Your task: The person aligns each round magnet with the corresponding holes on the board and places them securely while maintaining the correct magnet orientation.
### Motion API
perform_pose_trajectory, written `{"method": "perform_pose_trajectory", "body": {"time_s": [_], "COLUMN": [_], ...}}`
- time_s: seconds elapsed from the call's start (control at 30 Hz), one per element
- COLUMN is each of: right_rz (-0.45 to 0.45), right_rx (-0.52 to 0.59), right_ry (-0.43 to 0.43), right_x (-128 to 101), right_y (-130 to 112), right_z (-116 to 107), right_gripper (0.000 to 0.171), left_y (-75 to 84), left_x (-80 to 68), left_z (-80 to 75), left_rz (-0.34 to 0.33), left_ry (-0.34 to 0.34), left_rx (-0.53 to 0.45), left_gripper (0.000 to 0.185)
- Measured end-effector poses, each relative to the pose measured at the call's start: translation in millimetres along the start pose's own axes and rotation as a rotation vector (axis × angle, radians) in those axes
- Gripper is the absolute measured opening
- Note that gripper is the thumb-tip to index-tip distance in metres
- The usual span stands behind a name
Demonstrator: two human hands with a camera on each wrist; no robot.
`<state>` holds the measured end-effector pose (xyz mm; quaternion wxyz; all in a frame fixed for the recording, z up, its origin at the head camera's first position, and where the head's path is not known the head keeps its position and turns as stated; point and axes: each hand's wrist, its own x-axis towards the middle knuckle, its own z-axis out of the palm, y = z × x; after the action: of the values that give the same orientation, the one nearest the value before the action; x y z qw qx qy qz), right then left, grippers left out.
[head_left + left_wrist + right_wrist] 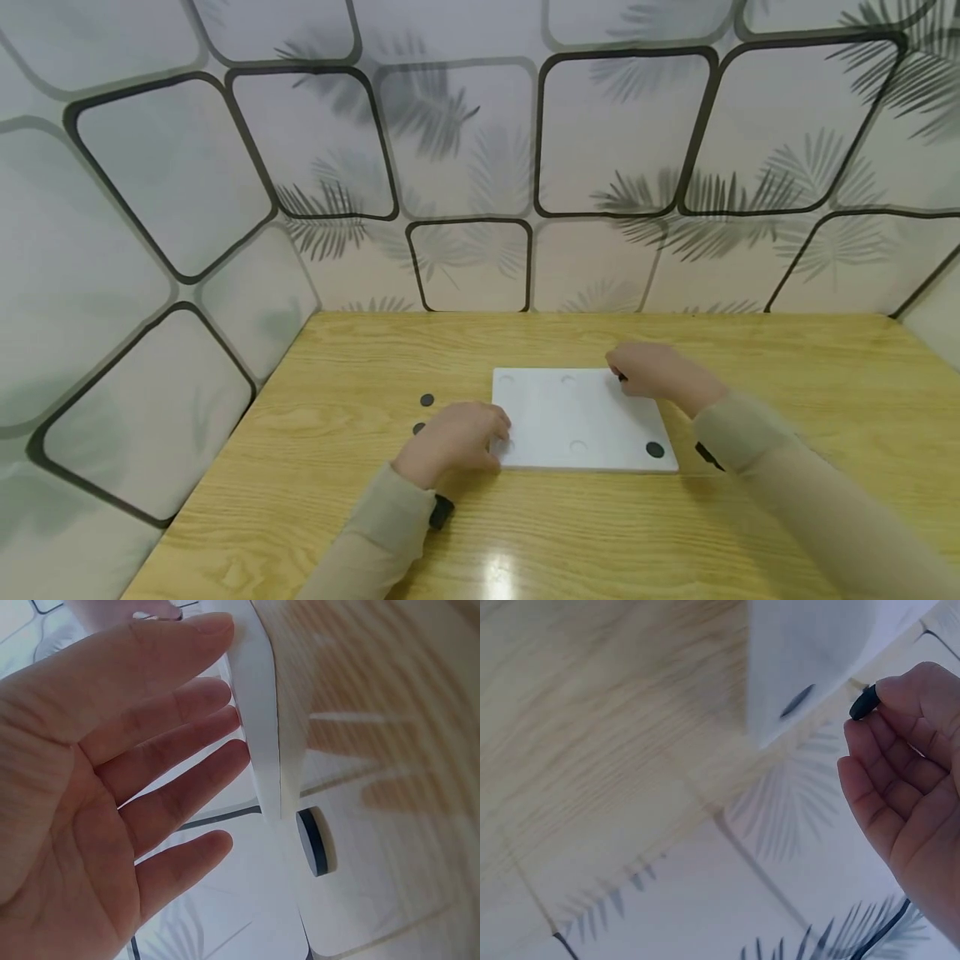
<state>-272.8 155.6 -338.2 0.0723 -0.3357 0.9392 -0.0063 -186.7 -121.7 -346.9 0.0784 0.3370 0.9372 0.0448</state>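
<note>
Left hand [457, 437] flat against white board [581, 417], right hand [648, 371] pinching black disc [863, 703], loose discs [427, 400] beside.

**Three views, one white board**

The head camera looks forward and down over the wooden table [315, 508] toward its far edge and the patterned wall. Each wrist camera sits close beside its hand, facing across the palm. All three share the white board [577, 417] [259, 727] [817, 652] mid-table.

The left hand [457, 437] touches the near left corner of a flat white plastic board [581, 417] on the yellow wooden table [600, 533]; the right hand [648, 371] rests over its far right corner
</note>
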Motion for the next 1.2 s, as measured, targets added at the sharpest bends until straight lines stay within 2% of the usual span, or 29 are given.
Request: {"method": "perform_pose_trajectory", "body": {"time_s": [0.27,0.47,0.7,0.87,1.2], "right_rz": [-0.041,-0.045,-0.053,-0.061,-0.068], "right_rx": [-0.007,-0.053,-0.071,-0.111,-0.124], "right_ry": [-0.021,-0.056,-0.084,-0.094,-0.076], "right_x": [17,29,40,45,48], "right_y": [-23,-32,-42,-47,-53], "right_z": [-9,-6,-2,1,3], "right_gripper": [0.018,0.012,0.014,0.012,0.014], "left_y": [0.9,1.8,2.0,1.3,0.9], "left_x": [-0.2,-0.4,0.3,0.4,0.7], "left_z": [0.2,0.9,-1.2,-1.1,-0.3], "left_rz": [-0.001,-0.003,-0.013,-0.017,-0.025], "left_ry": [-0.003,-0.002,-0.009,-0.013,-0.018], "left_rx": [-0.004,-0.016,-0.009,-0.004,-0.012], "left_gripper": [0.028,0.027,0.026,0.028,0.030]}}
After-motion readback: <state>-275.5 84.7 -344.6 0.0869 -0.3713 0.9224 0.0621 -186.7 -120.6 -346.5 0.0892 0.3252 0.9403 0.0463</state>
